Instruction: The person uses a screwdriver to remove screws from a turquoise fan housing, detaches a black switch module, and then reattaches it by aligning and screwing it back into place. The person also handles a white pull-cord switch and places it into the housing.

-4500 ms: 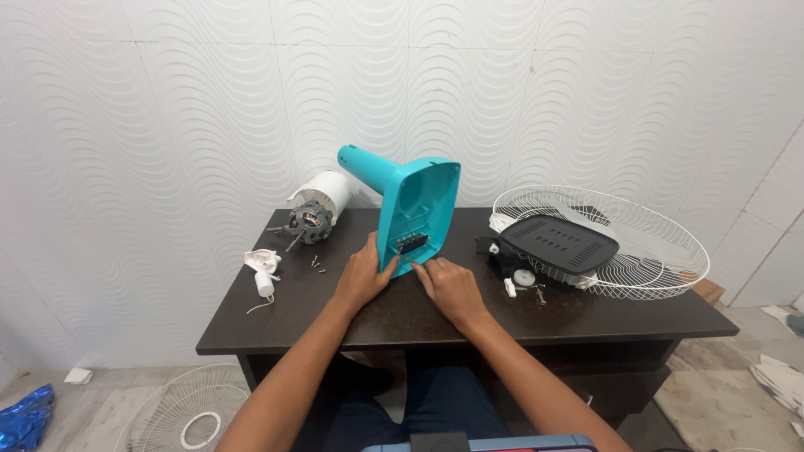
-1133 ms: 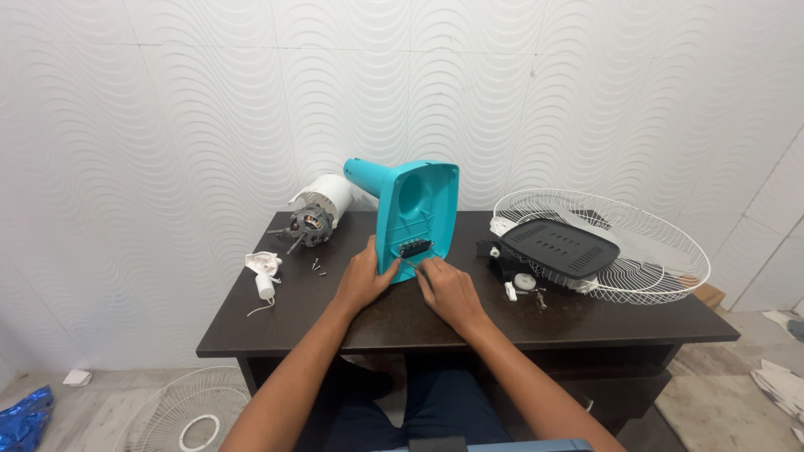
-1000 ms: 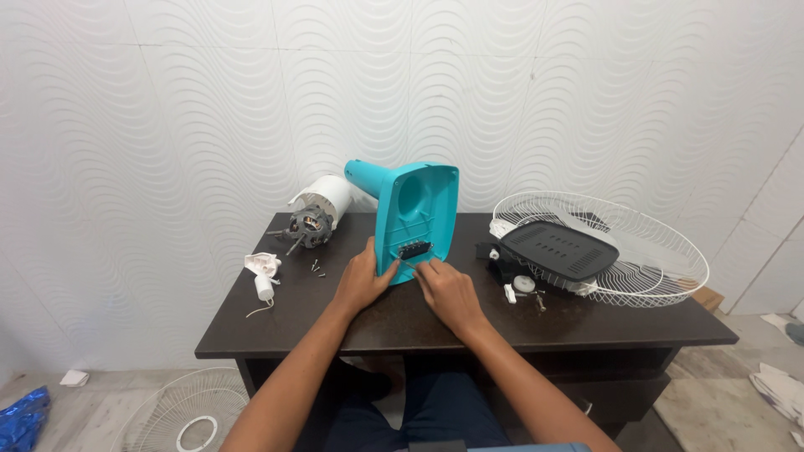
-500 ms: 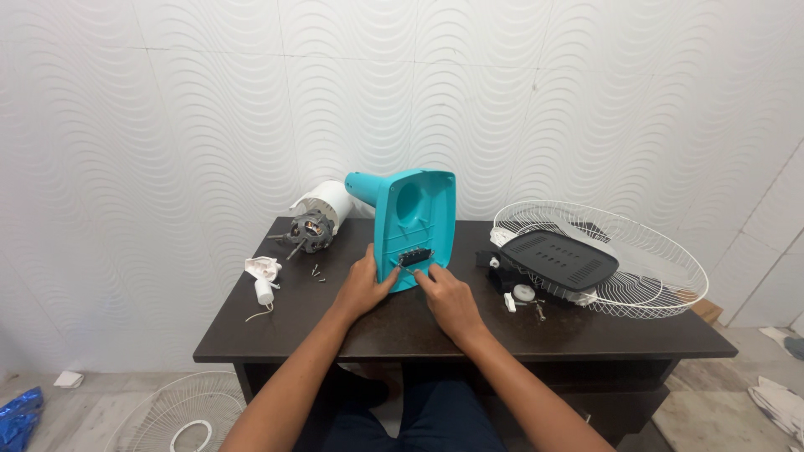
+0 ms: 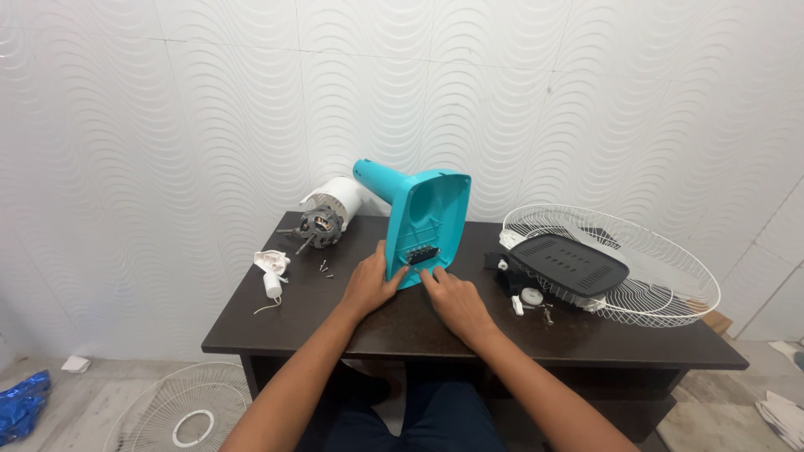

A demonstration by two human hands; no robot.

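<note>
Your left hand (image 5: 371,283) fingers clamped on smooth teal plastic fan base (image 5: 427,222); right hand (image 5: 452,300) fingertips together at black switch strip (image 5: 420,254), wire grille (image 5: 636,259) at 3 o'clock.

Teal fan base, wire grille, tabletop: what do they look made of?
Teal fan base: looks like moulded plastic, smooth semi-matte, with ribs visible inside the hollow shell.
Wire grille: probably metal wire with a white coating; thin, evenly spaced spokes.
Tabletop: dark brown, likely laminated board or wood; flat with a faint sheen, no grain discernible.
</note>
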